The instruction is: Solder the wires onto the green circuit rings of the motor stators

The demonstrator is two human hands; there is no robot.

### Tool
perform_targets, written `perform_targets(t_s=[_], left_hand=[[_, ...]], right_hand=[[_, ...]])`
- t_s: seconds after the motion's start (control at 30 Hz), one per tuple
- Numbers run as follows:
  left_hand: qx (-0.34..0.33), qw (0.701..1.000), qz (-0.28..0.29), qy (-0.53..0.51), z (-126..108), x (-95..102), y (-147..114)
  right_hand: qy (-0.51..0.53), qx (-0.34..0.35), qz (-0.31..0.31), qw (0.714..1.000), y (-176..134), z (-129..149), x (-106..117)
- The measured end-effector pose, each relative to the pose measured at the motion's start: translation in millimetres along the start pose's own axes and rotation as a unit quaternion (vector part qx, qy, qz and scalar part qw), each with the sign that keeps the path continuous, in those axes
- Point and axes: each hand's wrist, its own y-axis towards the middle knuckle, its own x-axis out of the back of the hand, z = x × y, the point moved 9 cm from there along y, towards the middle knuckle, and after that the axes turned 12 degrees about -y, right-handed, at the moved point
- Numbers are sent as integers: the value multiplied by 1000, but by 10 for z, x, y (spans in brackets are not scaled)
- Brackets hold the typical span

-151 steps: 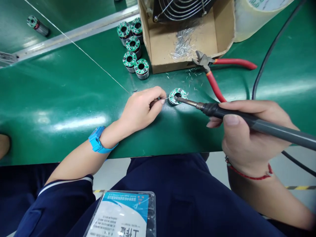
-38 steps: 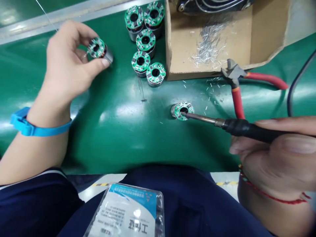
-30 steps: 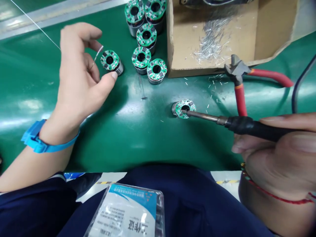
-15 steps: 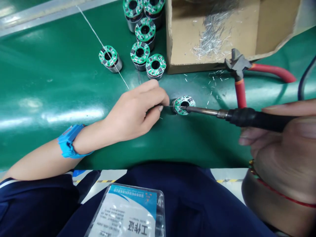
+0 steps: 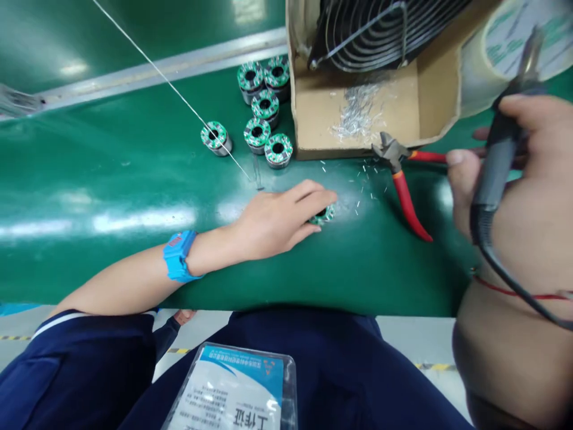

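Observation:
My left hand point(image 5: 282, 222), with a blue watch on the wrist, has its fingers curled around a small metal cylinder topped by a green ring-shaped circuit board point(image 5: 329, 214). The hand covers much of this piece. In my right hand point(image 5: 537, 161) is a soldering iron point(image 5: 496, 155), tilted with its blurred metal tip up and away from the board. Fingertips of that hand are at one red handle of the diagonal cutters point(image 5: 405, 185); whether they grip it I cannot tell. A thin pale wire point(image 5: 172, 86) slants down from the upper left to near my left hand.
Several similar board-topped cylinders point(image 5: 278, 150) stand left of a cardboard box point(image 5: 358, 153). Inside the box are clipped metal leads point(image 5: 358, 110) and a fan with a wire guard point(image 5: 371, 33). Loose clippings lie on the green mat point(image 5: 111, 179). A tape roll point(image 5: 474, 71) is at upper right.
The soldering iron has left the circuit board and swung up to the right. My left hand has moved from holding thin wire onto the board-topped cylinder. The cutters have turned, and the view has shifted.

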Motion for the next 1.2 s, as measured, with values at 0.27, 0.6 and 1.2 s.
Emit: perform_targets(t_s=[0.27, 0.6, 1.2], left_hand=[[81, 939, -330, 45, 877, 1478, 49], [361, 855, -373, 19, 2463, 2153, 63], [233, 956, -161, -80, 1063, 806, -569]], right_hand=[[16, -36, -102, 994, -38, -152, -169], [40, -19, -96, 994, 21, -129, -66], [168, -177, -152, 958, -161, -277, -42]])
